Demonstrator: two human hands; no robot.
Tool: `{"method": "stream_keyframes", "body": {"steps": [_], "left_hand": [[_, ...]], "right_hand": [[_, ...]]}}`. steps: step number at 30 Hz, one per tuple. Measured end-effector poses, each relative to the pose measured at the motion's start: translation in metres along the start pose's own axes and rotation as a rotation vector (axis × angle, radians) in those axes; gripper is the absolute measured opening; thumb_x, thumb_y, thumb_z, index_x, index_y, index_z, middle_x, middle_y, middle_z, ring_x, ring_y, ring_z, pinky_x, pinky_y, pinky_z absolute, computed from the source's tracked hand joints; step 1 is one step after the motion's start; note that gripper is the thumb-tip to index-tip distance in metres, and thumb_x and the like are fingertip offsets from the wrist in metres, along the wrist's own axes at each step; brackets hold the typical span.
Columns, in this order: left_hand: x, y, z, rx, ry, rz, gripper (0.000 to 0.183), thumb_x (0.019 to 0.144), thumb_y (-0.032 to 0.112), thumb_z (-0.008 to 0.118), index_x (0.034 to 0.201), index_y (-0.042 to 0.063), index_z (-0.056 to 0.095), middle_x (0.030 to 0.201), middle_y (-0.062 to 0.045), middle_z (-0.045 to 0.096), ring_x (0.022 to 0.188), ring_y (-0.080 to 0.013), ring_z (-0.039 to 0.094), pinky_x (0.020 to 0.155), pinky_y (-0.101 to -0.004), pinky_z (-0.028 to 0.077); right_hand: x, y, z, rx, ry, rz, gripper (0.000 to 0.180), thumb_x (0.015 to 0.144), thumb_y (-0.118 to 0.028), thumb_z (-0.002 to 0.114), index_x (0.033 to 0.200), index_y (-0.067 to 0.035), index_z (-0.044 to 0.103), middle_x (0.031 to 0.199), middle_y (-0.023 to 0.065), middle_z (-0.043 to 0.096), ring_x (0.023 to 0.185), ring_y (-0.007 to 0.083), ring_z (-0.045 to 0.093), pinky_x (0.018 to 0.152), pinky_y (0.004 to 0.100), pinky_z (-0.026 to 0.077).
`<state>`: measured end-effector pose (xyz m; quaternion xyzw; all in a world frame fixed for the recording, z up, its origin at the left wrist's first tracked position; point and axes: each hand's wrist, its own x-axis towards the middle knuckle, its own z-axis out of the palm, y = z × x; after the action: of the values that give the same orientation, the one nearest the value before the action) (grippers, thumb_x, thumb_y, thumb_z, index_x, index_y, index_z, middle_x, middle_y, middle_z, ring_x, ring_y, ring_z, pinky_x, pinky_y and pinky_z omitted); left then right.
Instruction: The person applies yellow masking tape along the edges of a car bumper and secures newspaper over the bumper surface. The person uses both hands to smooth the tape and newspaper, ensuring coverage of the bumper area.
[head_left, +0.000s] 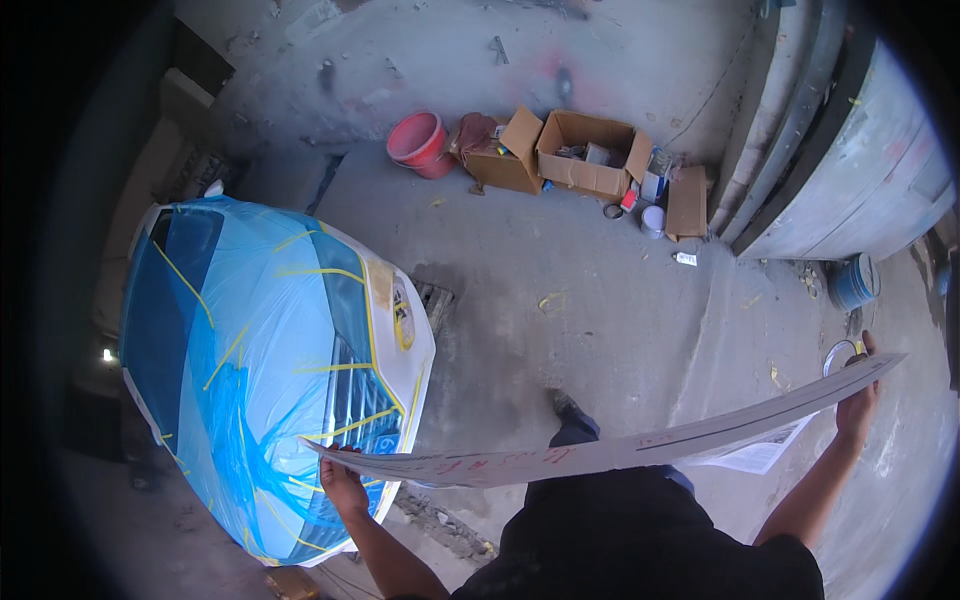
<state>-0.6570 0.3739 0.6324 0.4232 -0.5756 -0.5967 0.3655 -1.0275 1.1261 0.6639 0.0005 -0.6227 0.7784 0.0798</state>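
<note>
My left hand (345, 484) pinches the left end of a long printed paper sheet (570, 456), with its thumb and fingers on the edge. At the far end, my right hand (857, 401) grips the same sheet. The paper stretches across the front of my body, slightly bowed, and bears printed lines and red marks. A second printed flap (765, 448) hangs under its right part. Close to my left hand is the front of a white car (420, 390), largely covered in blue masking film (262, 300) held by strips of yellow tape (330, 369). A round-rimmed object (832, 355) shows partly behind my right hand.
Along the wall stand a red bucket (420, 146), cardboard boxes (589, 178), and a small white can (653, 221). A blue drum (855, 283) is by the metal door (862, 172) at right. Scraps of yellow tape (553, 301) litter the concrete floor (510, 360).
</note>
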Motion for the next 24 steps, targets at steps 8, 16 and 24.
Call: {"method": "stream_keyframes", "body": {"steps": [8, 16, 24], "left_hand": [[0.175, 0.02, 0.016, -0.098, 0.015, 0.306, 0.034, 0.094, 0.025, 0.062, 0.118, 0.001, 0.058, 0.098, -0.007, 0.061, 0.086, -0.0183, 0.062, 0.077, -0.0308, 0.052], [0.312, 0.08, 0.096, 0.875, 0.159, 0.395, 0.018, 0.098, 0.013, 0.053, 0.107, -0.001, 0.059, 0.091, -0.013, 0.066, 0.078, -0.0211, 0.06, 0.071, -0.0331, 0.048], [0.378, 0.176, 0.209, 1.393, 0.285, 0.486, 0.017, 0.095, 0.006, 0.048, 0.107, -0.001, 0.058, 0.094, -0.029, 0.064, 0.086, -0.0492, 0.061, 0.072, -0.0514, 0.048]], "right_hand": [[0.128, -0.022, 0.083, -0.441, 0.266, -0.191, 0.058, 0.095, -0.023, 0.045, 0.146, 0.003, 0.04, 0.127, 0.0095, 0.052, 0.099, 0.0196, 0.057, 0.092, 0.0309, 0.045], [0.298, 0.036, 0.21, -0.636, 0.141, -0.305, 0.058, 0.094, -0.027, 0.046, 0.144, 0.002, 0.043, 0.125, 0.0101, 0.051, 0.1, 0.0202, 0.055, 0.095, 0.0312, 0.042], [0.487, 0.081, 0.353, -0.703, -0.143, -0.424, 0.059, 0.092, -0.03, 0.048, 0.142, 0.002, 0.046, 0.11, 0.0072, 0.051, 0.097, 0.0177, 0.052, 0.092, 0.0288, 0.04]]}}
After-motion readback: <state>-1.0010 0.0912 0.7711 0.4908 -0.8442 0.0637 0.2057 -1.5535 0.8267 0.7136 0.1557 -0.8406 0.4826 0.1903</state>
